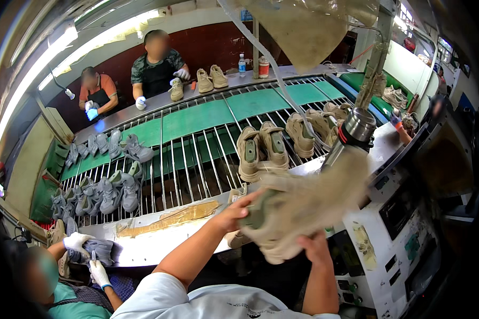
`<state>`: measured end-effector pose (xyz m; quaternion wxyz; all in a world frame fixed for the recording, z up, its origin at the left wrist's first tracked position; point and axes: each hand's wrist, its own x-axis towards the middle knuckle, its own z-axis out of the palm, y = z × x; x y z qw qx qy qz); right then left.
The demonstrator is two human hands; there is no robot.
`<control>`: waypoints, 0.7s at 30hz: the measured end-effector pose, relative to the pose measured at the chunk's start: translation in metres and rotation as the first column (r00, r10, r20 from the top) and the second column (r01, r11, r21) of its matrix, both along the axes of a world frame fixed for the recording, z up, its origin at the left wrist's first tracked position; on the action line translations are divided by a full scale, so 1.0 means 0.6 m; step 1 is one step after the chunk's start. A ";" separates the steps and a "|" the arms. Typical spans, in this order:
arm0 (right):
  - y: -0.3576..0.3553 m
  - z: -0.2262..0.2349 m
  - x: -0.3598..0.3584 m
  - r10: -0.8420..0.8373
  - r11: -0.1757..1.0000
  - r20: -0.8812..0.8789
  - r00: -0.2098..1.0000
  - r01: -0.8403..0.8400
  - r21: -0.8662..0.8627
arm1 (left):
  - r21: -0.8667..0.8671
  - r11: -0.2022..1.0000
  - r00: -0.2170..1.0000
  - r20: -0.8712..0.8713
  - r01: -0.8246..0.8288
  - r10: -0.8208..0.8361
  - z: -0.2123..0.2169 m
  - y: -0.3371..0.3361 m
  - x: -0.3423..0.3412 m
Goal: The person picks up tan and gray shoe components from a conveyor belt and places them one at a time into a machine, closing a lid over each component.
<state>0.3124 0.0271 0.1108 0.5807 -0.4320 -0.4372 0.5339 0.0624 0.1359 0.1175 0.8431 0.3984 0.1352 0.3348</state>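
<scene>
In front of me a beige sneaker (295,212) is held up, smeared by motion, with a green piece showing in its opening; a second one may be behind it, but I cannot tell. My left hand (238,211) is closed on the opening end. My right hand (316,248) grips the lower side, its thumb against the upper. Just beyond, a pair of beige sneakers (274,146) with green pieces inside stands on the metal bars. Part of another beige shoe (236,239) shows beneath my left forearm.
A roller conveyor with a green belt (197,125) runs across, bearing grey sneakers (110,195) at left. A steel flask (358,127) stands by a post at right. Co-workers sit beyond; a gloved co-worker (98,274) handles a grey shoe at lower left. A control panel (364,234) is at right.
</scene>
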 end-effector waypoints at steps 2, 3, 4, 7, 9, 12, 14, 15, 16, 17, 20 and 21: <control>0.052 0.026 -0.054 0.240 0.971 0.095 0.966 -0.237 -0.042 | -0.017 0.997 0.997 0.039 -0.071 0.072 0.006 -0.008 -0.081; 0.069 0.048 -0.077 0.267 0.962 0.121 0.956 -0.257 -0.091 | -0.172 0.949 0.961 0.031 -0.265 0.274 -0.005 -0.020 -0.103; 0.081 0.026 -0.091 0.226 0.971 0.152 0.962 -0.209 -0.119 | -0.273 0.908 0.942 0.024 -0.317 0.336 -0.040 -0.016 -0.134; 0.109 -0.058 -0.125 0.093 0.983 0.388 0.917 -0.024 -0.180 | -0.172 0.714 0.734 -0.166 -0.679 0.659 -0.077 0.044 -0.195; 0.110 -0.163 -0.143 0.017 0.958 0.360 0.933 0.088 -0.273 | -0.144 0.664 0.658 -0.393 -0.734 0.642 -0.099 0.139 -0.232; 0.093 -0.224 -0.198 0.080 0.940 0.445 0.892 0.082 -0.332 | -0.104 0.691 0.658 -0.433 -0.716 0.616 -0.139 0.289 -0.274; 0.089 -0.198 -0.231 0.105 0.900 0.551 0.828 0.157 -0.407 | -0.014 0.668 0.556 -0.566 -0.744 0.608 -0.159 0.362 -0.269; 0.086 -0.204 -0.235 0.080 0.886 0.555 0.828 0.196 -0.421 | 0.024 0.658 0.503 -0.622 -0.753 0.600 -0.162 0.386 -0.242; 0.084 -0.222 -0.237 0.047 0.883 0.513 0.857 0.205 -0.422 | 0.057 0.642 0.455 -0.657 -0.765 0.601 -0.166 0.404 -0.213; 0.082 -0.239 -0.256 0.050 0.895 0.453 0.890 0.161 -0.416 | 0.174 0.627 0.393 -0.644 -0.760 0.656 -0.202 0.424 -0.246; 0.102 -0.229 -0.260 0.010 0.866 0.382 0.924 0.183 -0.465 | 0.284 0.641 0.208 -0.788 -0.713 0.580 -0.205 0.444 -0.158; 0.095 -0.223 -0.255 -0.003 0.841 0.376 0.927 0.206 -0.501 | 0.338 0.655 0.154 -0.804 -0.675 0.574 -0.193 0.433 -0.113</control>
